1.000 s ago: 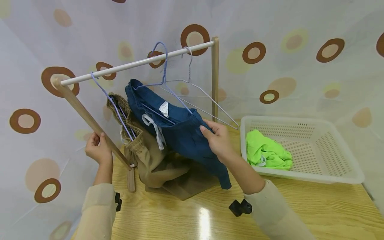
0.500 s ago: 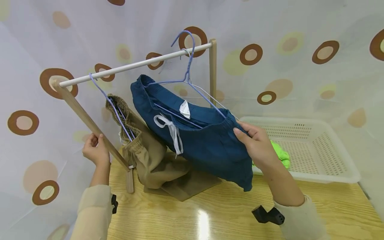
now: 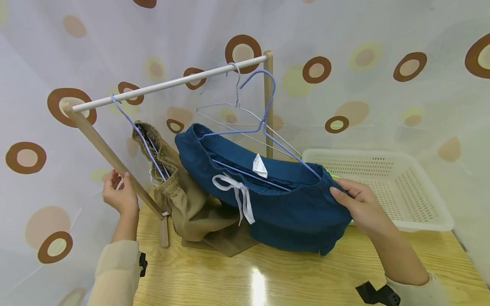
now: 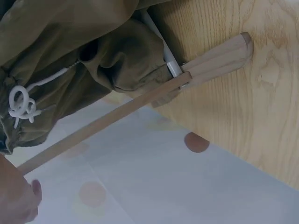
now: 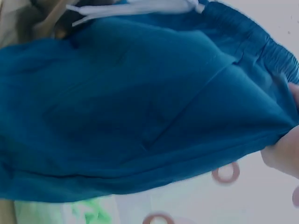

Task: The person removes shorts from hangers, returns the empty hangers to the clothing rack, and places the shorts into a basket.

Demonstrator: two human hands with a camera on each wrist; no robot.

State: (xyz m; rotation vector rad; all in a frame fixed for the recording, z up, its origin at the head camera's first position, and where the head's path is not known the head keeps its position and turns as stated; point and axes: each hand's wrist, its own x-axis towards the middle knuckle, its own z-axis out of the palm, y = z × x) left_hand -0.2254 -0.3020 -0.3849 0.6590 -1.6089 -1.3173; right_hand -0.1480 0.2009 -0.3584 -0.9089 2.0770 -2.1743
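Note:
My right hand point(image 3: 361, 204) pinches the waistband side of a pair of blue shorts point(image 3: 291, 216) with a white drawstring. A purple wire hanger point(image 3: 264, 123) sits inside their waistband; its hook stands off the rail, to the right. In the right wrist view, the blue shorts point(image 5: 140, 107) stretch across most of the picture, with my fingers at the right edge. My left hand point(image 3: 120, 193) holds the wooden side post point(image 3: 101, 146) of the clothes rack. Brown trousers point(image 3: 191, 204) hang beside it on another purple hanger point(image 3: 141, 136).
A pale wire hanger point(image 3: 238, 100) hangs bare on the white rail point(image 3: 172, 82). Behind my right hand is a white plastic basket point(image 3: 413, 187); the shorts mostly hide a bright green cloth there. The rack stands on a wooden table point(image 3: 214, 276) before a patterned curtain.
The blue shorts and their hanger have come off the rail and moved right and lower, carried by my right hand. My left hand stays at the post.

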